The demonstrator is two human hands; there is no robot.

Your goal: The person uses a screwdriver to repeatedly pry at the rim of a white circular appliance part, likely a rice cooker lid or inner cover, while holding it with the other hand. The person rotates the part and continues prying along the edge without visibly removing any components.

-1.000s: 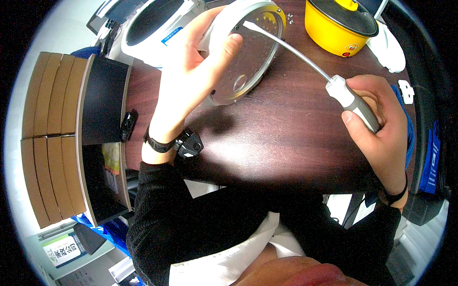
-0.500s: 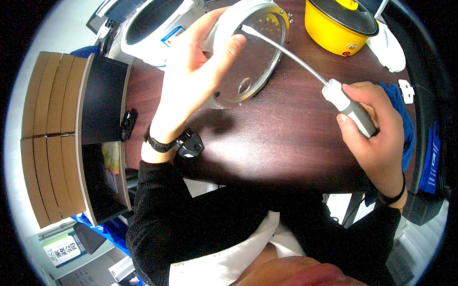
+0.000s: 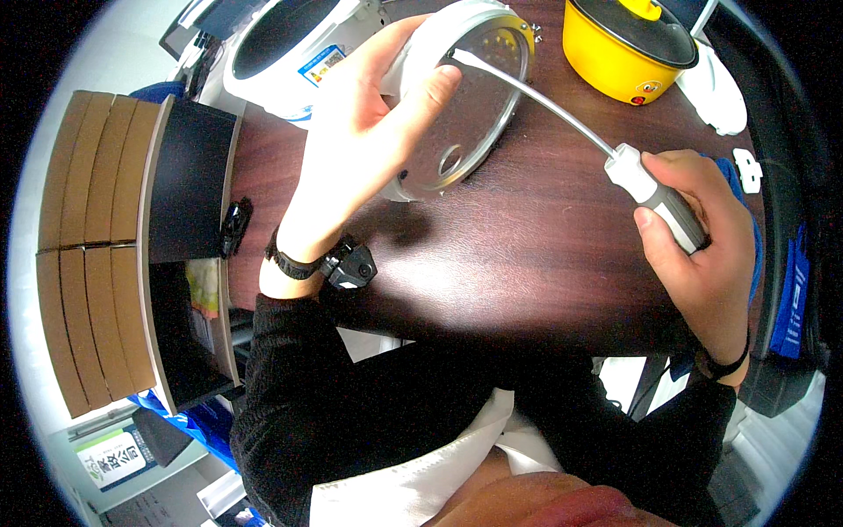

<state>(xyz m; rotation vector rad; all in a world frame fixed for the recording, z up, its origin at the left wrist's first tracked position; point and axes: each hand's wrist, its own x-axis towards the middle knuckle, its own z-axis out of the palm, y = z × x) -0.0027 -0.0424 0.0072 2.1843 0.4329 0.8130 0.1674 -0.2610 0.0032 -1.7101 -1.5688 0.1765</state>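
My left hand (image 3: 373,127) grips a round lid-like part (image 3: 474,123) with a white rim and a shiny inner plate, tilted above the table. Its thumb presses over the near side of the rim; the other fingers are mostly hidden behind. In my right hand (image 3: 707,224) is a screwdriver (image 3: 634,174) with a white and grey handle and a long metal shaft. The shaft's far end reaches the part's rim just beyond my left thumb, at a small dark spot. Whether the tip sits in a screw there, I cannot tell.
Behind my left hand stands a white appliance body (image 3: 263,97) with a dark opening. A yellow pot (image 3: 606,66) with a dark lid is at the far right, beside a white piece (image 3: 716,92). Small screws (image 3: 536,33) lie past the part. Cardboard boxes (image 3: 105,176) line the left.
My right hand and the screwdriver handle have shifted slightly right. The lid-like part and my left hand have moved a little to the right too.
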